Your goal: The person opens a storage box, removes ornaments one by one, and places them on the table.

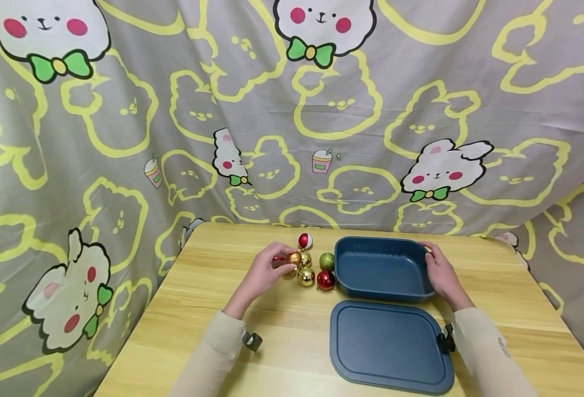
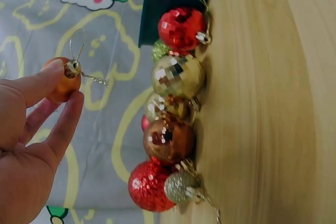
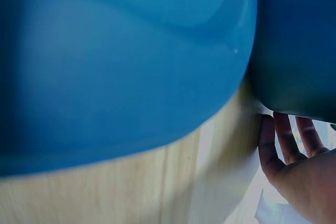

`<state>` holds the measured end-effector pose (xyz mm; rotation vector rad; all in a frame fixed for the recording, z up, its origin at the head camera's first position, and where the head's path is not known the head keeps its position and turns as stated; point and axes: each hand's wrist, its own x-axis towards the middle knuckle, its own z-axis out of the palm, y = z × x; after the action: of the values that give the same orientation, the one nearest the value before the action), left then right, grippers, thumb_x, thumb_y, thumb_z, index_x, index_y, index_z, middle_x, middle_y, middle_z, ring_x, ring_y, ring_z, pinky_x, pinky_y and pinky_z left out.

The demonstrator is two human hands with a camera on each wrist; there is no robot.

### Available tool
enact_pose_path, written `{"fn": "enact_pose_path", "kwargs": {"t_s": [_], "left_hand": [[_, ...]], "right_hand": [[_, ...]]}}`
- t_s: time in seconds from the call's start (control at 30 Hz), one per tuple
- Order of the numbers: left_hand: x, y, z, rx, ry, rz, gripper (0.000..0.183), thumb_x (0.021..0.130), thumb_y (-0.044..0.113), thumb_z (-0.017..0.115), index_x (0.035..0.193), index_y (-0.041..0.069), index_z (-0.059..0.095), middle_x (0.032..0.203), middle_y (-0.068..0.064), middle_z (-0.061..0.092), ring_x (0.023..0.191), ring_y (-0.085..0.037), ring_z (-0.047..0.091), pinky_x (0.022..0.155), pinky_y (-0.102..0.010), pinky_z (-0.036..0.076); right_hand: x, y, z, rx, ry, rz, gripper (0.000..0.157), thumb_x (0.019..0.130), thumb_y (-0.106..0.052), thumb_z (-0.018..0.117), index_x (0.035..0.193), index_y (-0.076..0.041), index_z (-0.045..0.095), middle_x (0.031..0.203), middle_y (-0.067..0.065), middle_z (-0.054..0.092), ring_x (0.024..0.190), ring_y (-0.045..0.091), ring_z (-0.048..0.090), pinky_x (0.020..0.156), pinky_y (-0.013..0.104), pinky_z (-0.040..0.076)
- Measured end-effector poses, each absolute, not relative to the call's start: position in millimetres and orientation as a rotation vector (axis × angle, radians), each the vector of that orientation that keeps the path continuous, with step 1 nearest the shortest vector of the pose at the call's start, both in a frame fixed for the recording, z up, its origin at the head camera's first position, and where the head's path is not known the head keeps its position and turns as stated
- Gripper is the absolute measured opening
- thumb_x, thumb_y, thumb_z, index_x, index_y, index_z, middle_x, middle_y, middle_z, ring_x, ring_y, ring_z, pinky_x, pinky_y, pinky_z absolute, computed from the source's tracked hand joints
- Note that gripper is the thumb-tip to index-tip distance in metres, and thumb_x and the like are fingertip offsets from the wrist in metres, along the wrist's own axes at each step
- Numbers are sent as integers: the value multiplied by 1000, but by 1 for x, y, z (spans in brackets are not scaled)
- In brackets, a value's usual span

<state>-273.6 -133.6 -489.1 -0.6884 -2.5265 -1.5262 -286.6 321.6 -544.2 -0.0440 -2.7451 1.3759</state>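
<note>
Between the thumb and fingers of my left hand point(image 1: 267, 270) is a small orange Christmas ball point(image 2: 63, 85), its gold string loop sticking out. The hand is raised over a cluster of other Christmas balls. These include a shiny gold ball point(image 1: 306, 276), a copper ball point(image 2: 169, 140), a red ball point(image 1: 326, 279), a glittery green ball point(image 1: 327, 261) and a red-and-white ball point(image 1: 305, 241). Right of them stands a dark blue rectangular box point(image 1: 383, 270) with no lid on it. My right hand point(image 1: 442, 275) rests against its right end, fingertips at the outer wall.
A matching blue lid point(image 1: 391, 347) lies flat in front of the box, near my right forearm. Everything stands on a light wooden table point(image 1: 282, 342). A grey patterned curtain point(image 1: 361, 127) hangs behind the table and at its sides.
</note>
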Motion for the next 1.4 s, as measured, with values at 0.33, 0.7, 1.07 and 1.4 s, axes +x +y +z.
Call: {"fn": "enact_pose_path", "kwargs": {"t_s": [0.33,0.7,1.07,1.4], "left_hand": [[-269,-163,-493,-589,-2538,-1563,32,89,1,78,119,8,71,119,-10,67,106,-30,68,95,-39,61],[-262,-186,-499,-555,-2516,-1558,34,89,4,79,122,7,71,119,-12,68,109,-32,67,96,-41,60],[-267,-205,-511,-462,-2590,-1519,32,89,-1,77,120,3,70,119,-14,67,112,-34,68,96,-32,60],[-274,-216,-528,-394,-2698,-1450,31,87,-3,77,117,3,68,124,-18,67,111,-38,69,97,-40,60]], "right_hand": [[-290,322,-543,-34,-2745,1374,50,115,-25,19,158,-5,32,154,38,34,137,55,37,111,71,32],[-288,322,-544,-24,-2748,1391,50,115,-25,19,159,-5,31,155,38,33,139,55,36,111,71,31],[-287,323,-545,-25,-2739,1388,50,115,-26,18,159,-5,31,156,38,33,139,55,36,110,71,31],[-286,321,-544,-19,-2726,1378,50,115,-24,19,158,-4,33,151,38,37,133,54,40,107,69,34]]}}
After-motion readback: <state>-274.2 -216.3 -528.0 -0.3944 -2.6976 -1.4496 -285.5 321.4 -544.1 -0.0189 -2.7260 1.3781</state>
